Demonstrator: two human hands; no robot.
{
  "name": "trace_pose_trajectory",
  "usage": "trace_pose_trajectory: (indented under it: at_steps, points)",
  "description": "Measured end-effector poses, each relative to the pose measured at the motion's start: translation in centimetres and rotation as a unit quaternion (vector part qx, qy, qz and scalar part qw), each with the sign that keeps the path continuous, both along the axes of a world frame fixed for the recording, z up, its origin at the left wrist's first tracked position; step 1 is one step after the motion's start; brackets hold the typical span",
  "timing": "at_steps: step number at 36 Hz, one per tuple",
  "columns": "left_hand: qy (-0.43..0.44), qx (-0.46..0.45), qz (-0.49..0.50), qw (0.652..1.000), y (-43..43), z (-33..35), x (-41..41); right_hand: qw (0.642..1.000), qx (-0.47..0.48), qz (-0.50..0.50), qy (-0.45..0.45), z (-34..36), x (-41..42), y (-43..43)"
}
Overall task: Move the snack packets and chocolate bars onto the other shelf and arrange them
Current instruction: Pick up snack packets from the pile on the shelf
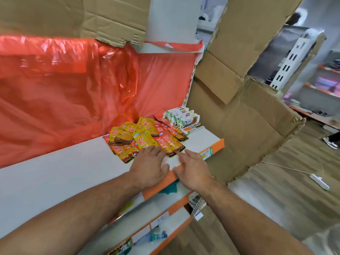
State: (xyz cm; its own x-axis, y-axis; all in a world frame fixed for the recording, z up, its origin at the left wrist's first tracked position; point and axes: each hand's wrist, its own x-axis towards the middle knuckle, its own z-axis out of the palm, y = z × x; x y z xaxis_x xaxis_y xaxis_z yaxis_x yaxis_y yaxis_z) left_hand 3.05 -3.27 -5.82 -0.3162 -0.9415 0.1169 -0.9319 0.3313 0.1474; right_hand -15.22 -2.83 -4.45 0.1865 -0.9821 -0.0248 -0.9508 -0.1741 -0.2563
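The left hand (149,166) lies flat, fingers straight, its fingertips resting on the near edge of the snack packets (145,138). The right hand (195,170) is spread and holds nothing, just right of the packets' near corner, over the shelf (73,172) lip. Left of the packets the shelf is bare; behind them hangs a red plastic sheet (64,89). Chocolate bars (182,118) stand behind-right of the packets.

Glossy yellow and orange snack packets (147,138) overlap flat on the white shelf (55,181); white-wrapped chocolate bars (182,118) sit stacked at its right end.
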Motion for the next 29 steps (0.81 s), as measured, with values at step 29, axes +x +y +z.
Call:
trace_pose_trajectory:
  at_steps: [29]
  points:
    - [0.432,0.06,0.4,0.806,-4.4,-2.8,-6.6,0.992,0.037,0.048,-0.109,-3.3,-1.7,-11.0]
